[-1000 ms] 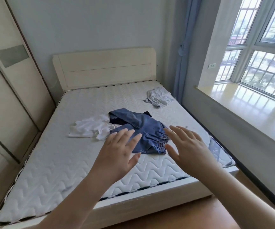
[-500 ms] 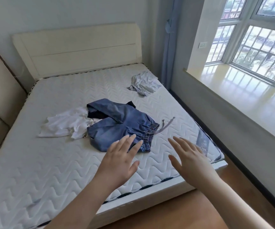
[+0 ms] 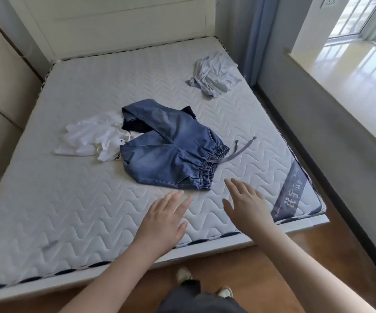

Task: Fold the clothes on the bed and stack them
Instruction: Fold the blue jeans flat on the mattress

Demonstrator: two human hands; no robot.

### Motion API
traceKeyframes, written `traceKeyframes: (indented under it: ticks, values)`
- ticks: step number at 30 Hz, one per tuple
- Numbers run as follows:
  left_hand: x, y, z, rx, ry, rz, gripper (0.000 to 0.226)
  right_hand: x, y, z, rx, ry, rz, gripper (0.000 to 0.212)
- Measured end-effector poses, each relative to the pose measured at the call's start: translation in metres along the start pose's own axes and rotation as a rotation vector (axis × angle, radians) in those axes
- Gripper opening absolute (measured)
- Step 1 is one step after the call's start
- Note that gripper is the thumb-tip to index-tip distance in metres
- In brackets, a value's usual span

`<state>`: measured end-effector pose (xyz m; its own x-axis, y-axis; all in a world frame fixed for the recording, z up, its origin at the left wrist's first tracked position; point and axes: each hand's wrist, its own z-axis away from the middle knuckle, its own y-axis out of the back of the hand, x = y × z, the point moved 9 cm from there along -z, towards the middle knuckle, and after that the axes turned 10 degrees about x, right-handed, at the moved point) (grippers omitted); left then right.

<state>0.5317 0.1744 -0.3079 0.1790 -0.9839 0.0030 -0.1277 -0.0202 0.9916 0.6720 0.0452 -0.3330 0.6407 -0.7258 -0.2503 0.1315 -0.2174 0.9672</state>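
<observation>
Denim shorts [image 3: 171, 152] (unfolded) lie just beyond both flat hands.

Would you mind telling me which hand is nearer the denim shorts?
Left hand; its fingertips nearly reach the near hem of the denim shorts. The right hand hovers just off their waistband corner.

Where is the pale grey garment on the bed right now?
The crumpled pale grey garment lies alone at the mattress's far right, beside the blue curtain.

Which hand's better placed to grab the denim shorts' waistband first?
Right hand, probably: its open fingers point at the elastic waistband of the denim shorts. Left hand, also open, sits by the hem.
</observation>
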Motion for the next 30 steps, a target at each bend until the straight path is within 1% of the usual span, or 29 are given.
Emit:
traceKeyframes:
  ticks: [4, 5, 7, 9, 13, 18, 24, 27, 30]
  values:
    - [-0.020, -0.034, -0.022, -0.040, 0.027, 0.071, 0.065, -0.009, -0.032, -0.025, -0.072, 0.032, 0.003, 0.060]
    - [-0.024, -0.046, -0.027, -0.073, 0.023, 0.100, 0.064, -0.009, -0.037, -0.030, -0.080, 0.030, 0.013, 0.060]
    - [-0.033, -0.069, -0.039, -0.114, 0.035, 0.154, 0.062, -0.005, -0.044, -0.039, -0.078, 0.006, 0.050, 0.060]
    - [-0.038, -0.083, -0.051, -0.113, 0.026, 0.179, 0.063, 0.001, -0.051, -0.047, -0.096, -0.022, 0.078, 0.061]
    - [-0.040, -0.114, -0.070, -0.205, -0.023, 0.147, 0.064, 0.012, -0.067, -0.059, -0.133, -0.045, 0.082, 0.062]
    - [-0.040, -0.138, -0.095, -0.249, -0.014, 0.187, 0.063, 0.032, -0.087, -0.078, -0.160, -0.075, 0.051, 0.064]
    - [-0.043, -0.168, -0.122, -0.294, 0.046, 0.188, 0.064, 0.058, -0.127, -0.126, -0.229, -0.028, 0.020, 0.065]
    - [-0.039, -0.186, -0.140, -0.308, 0.042, 0.166, 0.065, 0.069, -0.152, -0.159, -0.265, 0.004, -0.005, 0.067]
    - [-0.037, -0.210, -0.160, -0.316, 0.094, 0.167, 0.065, 0.082, -0.178, -0.194, -0.299, 0.042, -0.004, 0.066]
